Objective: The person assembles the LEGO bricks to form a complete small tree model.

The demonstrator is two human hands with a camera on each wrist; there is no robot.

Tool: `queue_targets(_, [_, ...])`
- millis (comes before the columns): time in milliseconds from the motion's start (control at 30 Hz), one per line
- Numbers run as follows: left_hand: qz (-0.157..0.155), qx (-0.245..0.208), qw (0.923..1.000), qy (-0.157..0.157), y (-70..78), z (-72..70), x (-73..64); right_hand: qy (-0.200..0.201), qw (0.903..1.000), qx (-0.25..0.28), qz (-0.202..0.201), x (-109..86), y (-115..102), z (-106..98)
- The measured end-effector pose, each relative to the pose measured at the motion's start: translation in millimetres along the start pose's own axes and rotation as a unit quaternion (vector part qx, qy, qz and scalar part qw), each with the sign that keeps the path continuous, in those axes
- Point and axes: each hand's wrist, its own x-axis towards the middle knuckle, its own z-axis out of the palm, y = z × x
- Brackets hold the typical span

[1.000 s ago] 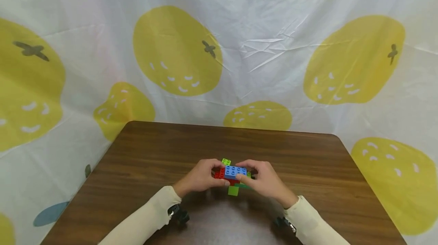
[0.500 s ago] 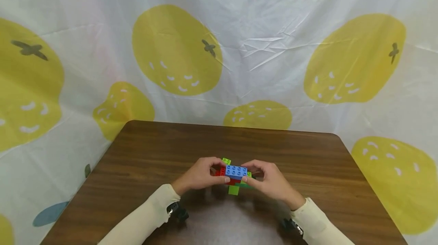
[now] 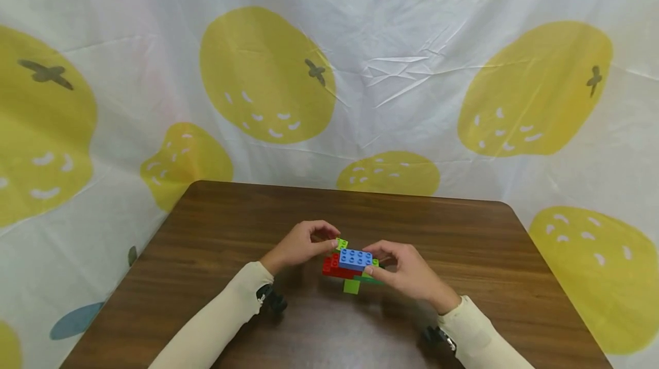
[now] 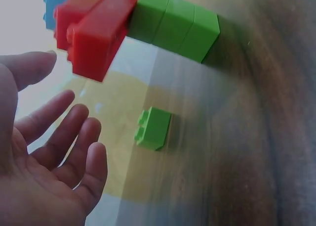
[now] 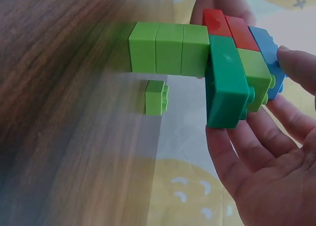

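Observation:
A toy-brick model stands on the wooden table. Its stem is a stack of lime bricks, with red bricks reaching left, a dark green brick on the right and a blue brick on top. My right hand holds the model by its right end, thumb at the front of the blue brick and fingers behind. Behind the model a small loose lime brick rests on the table. My left hand hovers beside it, fingers loosely bent, holding nothing in the left wrist view.
The brown wooden table extends around the model, its far edge against a hanging cloth printed with yellow fruit. Dark straps with small devices sit on both wrists.
My left hand has come off the model's red left side and moved away from me, toward the loose lime brick. My right hand shifted slightly right early on, then stayed at the model.

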Motion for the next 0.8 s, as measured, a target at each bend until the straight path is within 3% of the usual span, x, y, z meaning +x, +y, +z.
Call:
queue_targets(333, [-0.03, 0.005, 0.9992, 0.027, -27.0, 8.5, 25.0, -0.004, 1.0, 0.003, -0.005, 0.4, 0.0, -0.6])
queue_targets(600, [-0.059, -0.001, 0.9982, -0.005, -39.2, 16.1, 35.3, -0.006, 1.0, 0.0, -0.007, 0.4, 0.8, -1.5])
queue_targets(800, [-0.052, 0.038, 0.9975, -0.028, -42.8, 20.4, 38.5, -0.004, 1.0, 0.002, -0.004, 0.5, 1.6, -0.6])
